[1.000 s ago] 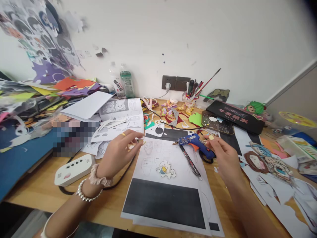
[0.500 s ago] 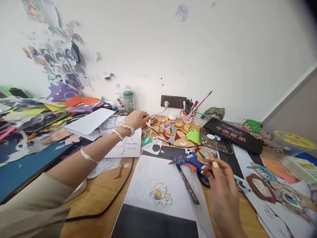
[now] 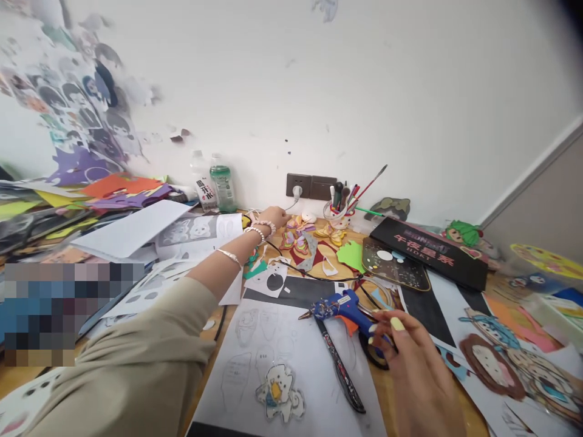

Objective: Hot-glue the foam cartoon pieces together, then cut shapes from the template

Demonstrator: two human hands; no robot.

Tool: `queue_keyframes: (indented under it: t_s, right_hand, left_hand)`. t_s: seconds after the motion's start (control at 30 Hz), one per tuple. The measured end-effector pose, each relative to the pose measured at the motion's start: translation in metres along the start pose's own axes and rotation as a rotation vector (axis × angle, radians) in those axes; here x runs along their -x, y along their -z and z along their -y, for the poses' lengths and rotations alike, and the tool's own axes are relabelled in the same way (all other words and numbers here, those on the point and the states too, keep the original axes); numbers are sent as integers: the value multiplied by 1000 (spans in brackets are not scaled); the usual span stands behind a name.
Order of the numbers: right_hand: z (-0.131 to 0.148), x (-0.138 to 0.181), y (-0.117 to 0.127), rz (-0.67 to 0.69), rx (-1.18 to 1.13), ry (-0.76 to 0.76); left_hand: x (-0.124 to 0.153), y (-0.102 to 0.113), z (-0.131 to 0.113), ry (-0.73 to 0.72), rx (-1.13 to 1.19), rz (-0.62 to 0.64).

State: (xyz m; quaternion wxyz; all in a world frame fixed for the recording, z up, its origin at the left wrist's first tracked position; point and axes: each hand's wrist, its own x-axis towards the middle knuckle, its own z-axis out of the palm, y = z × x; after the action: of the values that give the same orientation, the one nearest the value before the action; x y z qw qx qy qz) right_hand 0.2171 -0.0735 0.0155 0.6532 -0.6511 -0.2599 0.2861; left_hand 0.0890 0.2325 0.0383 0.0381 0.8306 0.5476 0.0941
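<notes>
My left hand (image 3: pixel 274 217) reaches to the back of the table by the wall. Its fingers are bent down and mostly hidden, beside a thin cable. At the right, my right hand (image 3: pixel 416 358) has its fingers curled together near the handle end of a blue glue gun (image 3: pixel 334 305). A thin pale thing shows at those fingertips, too small to name. The glue gun lies on its side on white paper (image 3: pixel 310 352) with pencil sketches. A black patterned pen (image 3: pixel 339 367) lies under its nozzle. Nearer me is a white cartoon dog cutout (image 3: pixel 280 393).
A plug (image 3: pixel 297 193) sits in the wall socket. Butterfly cutouts (image 3: pixel 298 240), a pen cup (image 3: pixel 337 212) and a black box (image 3: pixel 430 252) stand along the back. Two bottles (image 3: pixel 222 185) and heaped coloured scraps (image 3: pixel 113 185) are left; character cutouts (image 3: pixel 494 364) lie right.
My left arm has stretched farther toward the wall, and its hand is now lower behind the cutouts. My view has shifted. The right hand stays by the glue gun.
</notes>
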Motion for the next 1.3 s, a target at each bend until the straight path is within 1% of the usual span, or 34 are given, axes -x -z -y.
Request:
queue_keyframes:
  t_s: [0.03, 0.07, 0.1, 0.17, 0.23, 0.3, 0.37, 0.4, 0.47, 0.57, 0.67, 0.7, 0.77, 0.87, 0.93, 1.07, 1.17, 1.3]
  right_hand:
    - [-1, -6, 3, 14, 76, 21]
    - [-2, -13, 6, 94, 181, 47]
    - [-3, -20, 10, 146, 297, 97]
    - [-7, -35, 17, 117, 547, 224]
    - [-11, -45, 23, 137, 777, 352]
    - [-13, -51, 28, 254, 923, 361]
    - [-12, -52, 30, 373, 1019, 310]
    - [-11, -52, 30, 414, 1058, 280]
    - [-8, -52, 30, 448, 1126, 245]
    - [-7, -50, 29, 421, 1179, 268]
    - [-10, -46, 25, 277, 1331, 393]
    - [-12, -44, 23, 224, 1394, 434]
    - [-16, -40, 19, 159, 1490, 479]
    - [-19, -33, 15, 159, 1535, 493]
    - [-19, -29, 13, 168, 1556, 511]
    - [-16, -22, 8, 139, 1581, 515]
    - [-16, -19, 5, 101, 1593, 508]
    - [-18, -17, 2, 76, 1610, 507]
  left_hand:
    - [2, -2, 0, -7, -8, -5]
    - [4, -4, 0, -17, -16, -15]
    - [7, -4, 1, -30, -23, -30]
    - [14, -4, 4, -56, -34, -64]
    - [21, -1, 9, -75, -38, -96]
    - [28, 2, 14, -90, -36, -120]
    - [37, 7, 20, -102, -29, -142]
    - [42, 9, 22, -106, -25, -154]
    - [57, 15, 27, -107, -19, -179]
    - [89, 26, 30, -109, -17, -222]
    - [135, 38, 30, -148, -7, -271]
    - [151, 41, 29, -184, 29, -308]
    - [183, 43, 28, -183, 112, -326]
    - [216, 36, 31, -153, 182, -345]
    - [226, 28, 36, -126, 217, -365]
    - [228, 13, 47, -118, 271, -313]
    - [227, 9, 53, -112, 255, -297]
    - [230, 9, 53, -139, 231, -322]
